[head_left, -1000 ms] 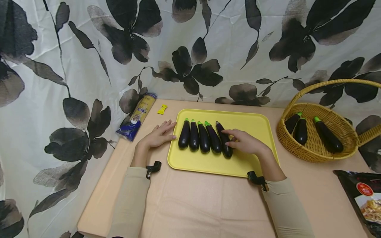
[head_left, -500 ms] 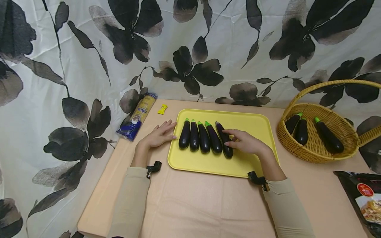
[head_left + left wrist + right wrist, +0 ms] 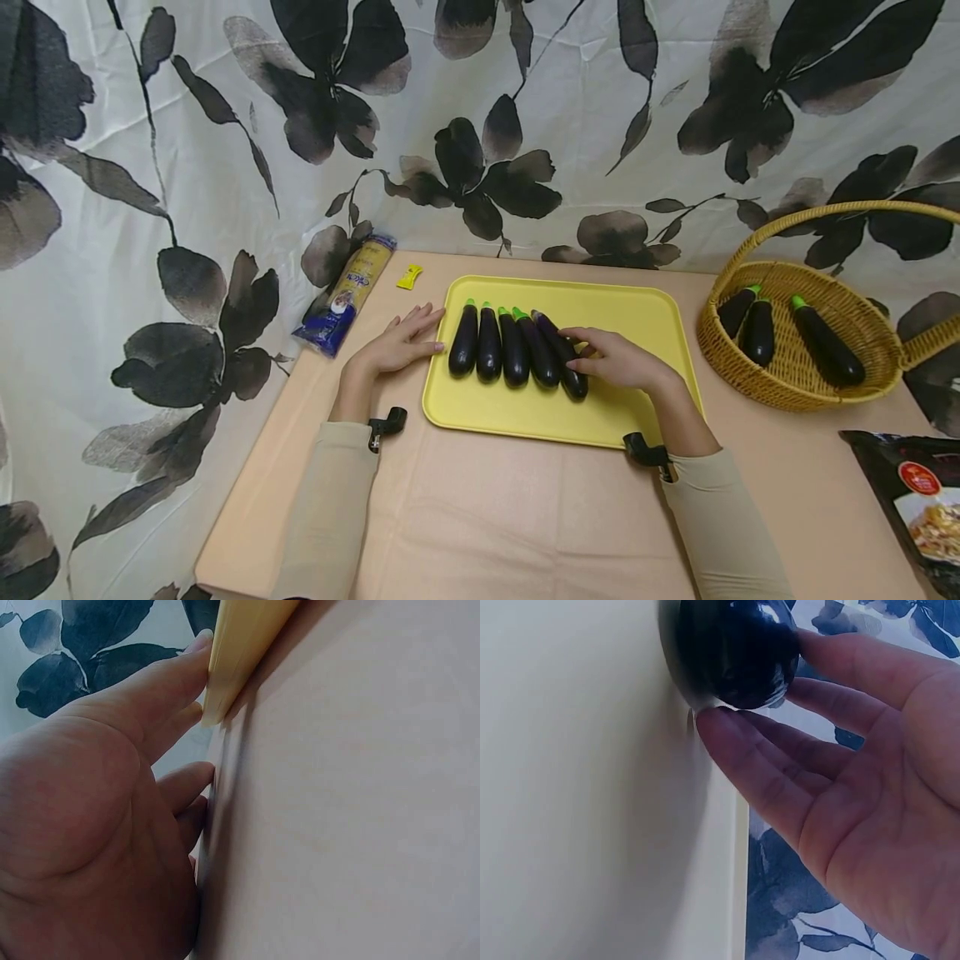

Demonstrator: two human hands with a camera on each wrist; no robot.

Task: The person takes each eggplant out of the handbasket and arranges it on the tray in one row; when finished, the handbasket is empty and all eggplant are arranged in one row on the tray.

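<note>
On the yellow tray (image 3: 495, 417), several dark eggplants lie in a row with their stem ends toward the wall. My right hand (image 3: 618, 358) is at the rightmost eggplant (image 3: 576, 383), its fingertips touching the right side; in the right wrist view the thumb meets the rounded end of that eggplant (image 3: 754, 656) and the fingers extend loosely beside it. This eggplant tilts, its top leaning against its neighbour (image 3: 540, 354). At the tray's left edge, my left hand (image 3: 397, 342) rests with extended fingers, the thumb touching the rim (image 3: 240, 660).
A wicker basket (image 3: 731, 371) with a tall handle holds 3 eggplants to the right of the tray. Below it lies a black food packet (image 3: 911, 500). Back left are a blue and yellow packet (image 3: 348, 292) and a small yellow wrapper (image 3: 409, 276). A floral cloth (image 3: 600, 83) hangs behind.
The stem end of the rightmost eggplant has swung left onto its neighbour, while its lower end has hardly moved. Both hands stay nearly where they were.
</note>
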